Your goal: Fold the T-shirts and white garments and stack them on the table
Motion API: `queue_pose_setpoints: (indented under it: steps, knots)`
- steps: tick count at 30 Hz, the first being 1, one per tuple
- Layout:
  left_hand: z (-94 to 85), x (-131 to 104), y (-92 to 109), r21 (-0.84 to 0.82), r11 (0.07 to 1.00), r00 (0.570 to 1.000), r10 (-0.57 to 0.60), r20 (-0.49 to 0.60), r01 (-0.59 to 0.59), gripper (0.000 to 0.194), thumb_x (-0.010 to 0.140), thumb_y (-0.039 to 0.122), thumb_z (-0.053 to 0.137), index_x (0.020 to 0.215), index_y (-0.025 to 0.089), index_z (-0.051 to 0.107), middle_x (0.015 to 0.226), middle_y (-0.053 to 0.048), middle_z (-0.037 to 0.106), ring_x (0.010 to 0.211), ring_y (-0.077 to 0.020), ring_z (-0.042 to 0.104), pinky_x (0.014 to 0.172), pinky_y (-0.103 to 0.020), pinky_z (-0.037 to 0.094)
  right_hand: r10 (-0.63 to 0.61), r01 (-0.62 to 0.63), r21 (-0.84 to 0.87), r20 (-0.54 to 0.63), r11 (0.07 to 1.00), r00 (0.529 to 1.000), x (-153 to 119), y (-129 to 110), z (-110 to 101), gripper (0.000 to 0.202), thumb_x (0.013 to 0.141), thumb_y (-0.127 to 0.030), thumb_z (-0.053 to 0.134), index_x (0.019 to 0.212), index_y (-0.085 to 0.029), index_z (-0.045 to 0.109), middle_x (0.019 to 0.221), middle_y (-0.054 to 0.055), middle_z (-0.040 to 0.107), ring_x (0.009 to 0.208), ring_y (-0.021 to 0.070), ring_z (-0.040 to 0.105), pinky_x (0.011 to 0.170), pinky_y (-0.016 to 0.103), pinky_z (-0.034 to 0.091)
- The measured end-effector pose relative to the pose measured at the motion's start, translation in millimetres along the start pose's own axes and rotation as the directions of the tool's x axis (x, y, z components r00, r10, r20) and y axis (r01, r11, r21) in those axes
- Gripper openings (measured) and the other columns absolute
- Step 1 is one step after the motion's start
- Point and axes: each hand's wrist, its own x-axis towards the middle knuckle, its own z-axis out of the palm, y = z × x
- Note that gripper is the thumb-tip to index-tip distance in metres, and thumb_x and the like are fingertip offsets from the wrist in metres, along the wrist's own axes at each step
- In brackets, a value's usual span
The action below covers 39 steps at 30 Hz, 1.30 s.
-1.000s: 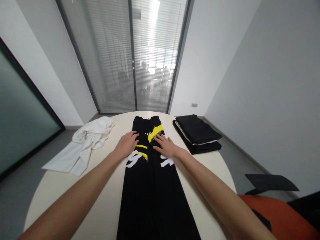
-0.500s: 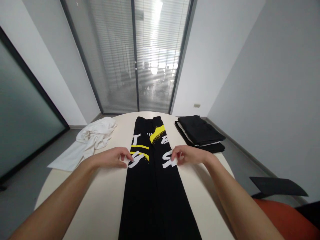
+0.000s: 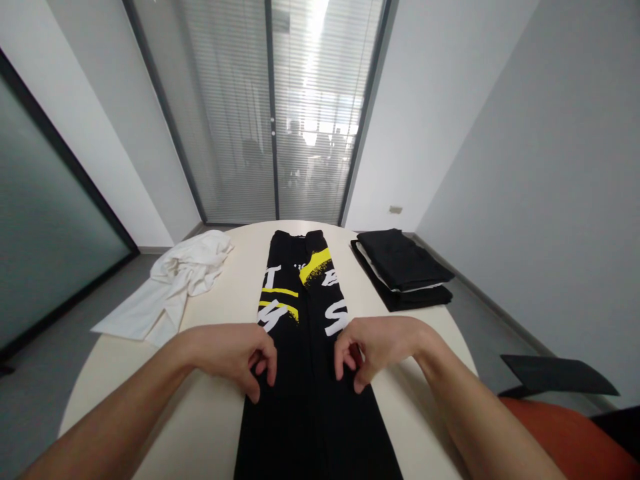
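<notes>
Down the middle of a pale, rounded table point(image 3: 200, 420), a pair of black trousers point(image 3: 306, 360) lies flat, its waistband near the far edge and its legs running toward the wearer of the camera until the bottom of the view cuts them off. White lettering and yellow strokes mark the upper part of both legs. Just on the near side of that printing, the left hand point(image 3: 235, 353) reaches over the trousers' left border, fingers curled downward and thumb set apart from them, so its grip is loosely parted with no cloth visible inside. Opposite, the right hand point(image 3: 375, 347) mirrors it over the right border, its fingers bent and its thumb likewise away from them, that grip also parted. Whether the fingertips press on the fabric or hang just above it cannot be told. On the left of the table, well apart from the trousers, a white garment point(image 3: 167, 290) lies bunched, one part spread toward the table's edge. On the right sits a stack of folded dark clothes point(image 3: 405, 263) with a light layer showing between. Beyond the table stands a glass partition point(image 3: 225, 153) with blinds; at lower right is an orange-seated chair point(image 3: 545, 427) with a black armrest.
</notes>
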Motion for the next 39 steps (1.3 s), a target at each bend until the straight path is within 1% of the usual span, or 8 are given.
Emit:
queue_pose_setpoints:
  steps: [3, 8, 13, 17, 23, 29, 35, 39]
  knots:
    - [8.2, 7, 8, 0.055, 0.998, 1.0, 0.024, 0.001, -0.024, 0.031, 0.065, 0.041, 0.085, 0.092, 0.027, 0.079, 0.08, 0.003, 0.063, 0.066, -0.0109, 0.053, 0.057, -0.021, 0.039, -0.089, 0.095, -0.075, 0.077, 0.993, 0.993, 14, -10, 14, 0.037, 0.068, -0.03, 0.086, 0.103, -0.02, 0.077, 0.072, -0.007, 0.058, 0.06, 0.0071, 0.053, 0.057, 0.019, 0.038]
    - [11.4, 16, 0, 0.065, 0.998, 1.0, 0.017, 0.024, -0.018, 0.03, 0.066, 0.039, 0.085, 0.092, 0.026, 0.079, 0.079, 0.003, 0.063, 0.067, -0.0111, 0.054, 0.057, -0.02, 0.039, -0.217, 0.24, -0.264, 0.114, 0.934, 0.97, 34, -19, 29, 0.034, 0.074, -0.026, 0.083, 0.107, -0.023, 0.077, 0.075, -0.007, 0.06, 0.063, 0.0071, 0.055, 0.059, 0.019, 0.036]
    - [10.6, 18, -2, 0.042, 0.999, 0.999, 0.026, 0.027, -0.027, 0.027, 0.067, 0.038, 0.084, 0.09, 0.025, 0.079, 0.077, 0.003, 0.063, 0.066, -0.0105, 0.055, 0.057, -0.02, 0.039, -0.195, 0.228, -0.325, 0.132, 0.918, 0.972, 42, -20, 34, 0.024, 0.077, -0.027, 0.08, 0.101, -0.023, 0.078, 0.077, -0.007, 0.064, 0.068, 0.0076, 0.059, 0.059, 0.019, 0.036]
    - [10.9, 17, 2, 0.052, 0.998, 1.0, 0.022, 0.02, -0.023, 0.025, 0.067, 0.035, 0.084, 0.09, 0.026, 0.079, 0.078, 0.003, 0.063, 0.067, -0.0108, 0.055, 0.058, -0.02, 0.04, -0.213, 0.235, -0.38, 0.099, 0.895, 0.972, 40, -24, 37, 0.018, 0.079, -0.029, 0.078, 0.096, -0.024, 0.079, 0.08, -0.006, 0.068, 0.072, 0.0092, 0.061, 0.059, 0.02, 0.036]
    - [11.0, 18, 2, 0.051, 0.998, 0.999, 0.024, 0.025, -0.025, 0.023, 0.067, 0.032, 0.083, 0.089, 0.026, 0.079, 0.077, 0.003, 0.063, 0.066, -0.011, 0.055, 0.058, -0.021, 0.04, -0.206, 0.254, -0.31, 0.18, 0.916, 0.962, 42, -28, 42, 0.017, 0.077, -0.027, 0.081, 0.094, -0.024, 0.079, 0.076, -0.007, 0.066, 0.069, 0.0079, 0.06, 0.059, 0.019, 0.036]
    - [12.0, 18, 2, 0.039, 0.999, 0.999, 0.025, 0.02, -0.026, 0.024, 0.068, 0.036, 0.083, 0.09, 0.026, 0.08, 0.078, 0.003, 0.063, 0.066, -0.0111, 0.055, 0.057, -0.021, 0.039, -0.156, 0.214, -0.343, 0.188, 0.915, 0.97, 43, -29, 43, 0.014, 0.08, -0.029, 0.078, 0.092, -0.023, 0.079, 0.073, -0.007, 0.065, 0.064, 0.0075, 0.056, 0.055, 0.02, 0.034]
    - [10.6, 17, 1, 0.037, 0.999, 0.999, 0.038, 0.021, -0.039, 0.027, 0.068, 0.041, 0.083, 0.09, 0.026, 0.08, 0.077, 0.003, 0.063, 0.066, -0.0112, 0.055, 0.057, -0.021, 0.039, -0.146, 0.214, -0.362, 0.204, 0.907, 0.968, 38, -34, 46, 0.011, 0.086, -0.028, 0.07, 0.092, -0.021, 0.076, 0.075, -0.003, 0.067, 0.068, 0.0117, 0.058, 0.057, 0.021, 0.036]
    - [10.3, 14, 4, 0.035, 0.998, 0.999, 0.044, 0.029, -0.045, 0.033, 0.064, 0.043, 0.086, 0.091, 0.025, 0.079, 0.079, 0.003, 0.063, 0.066, -0.0107, 0.053, 0.057, -0.021, 0.04, -0.156, 0.211, -0.259, 0.216, 0.943, 0.964, 37, -31, 41, 0.012, 0.086, -0.026, 0.07, 0.094, -0.018, 0.073, 0.069, -0.005, 0.061, 0.064, 0.0109, 0.056, 0.057, 0.02, 0.038]
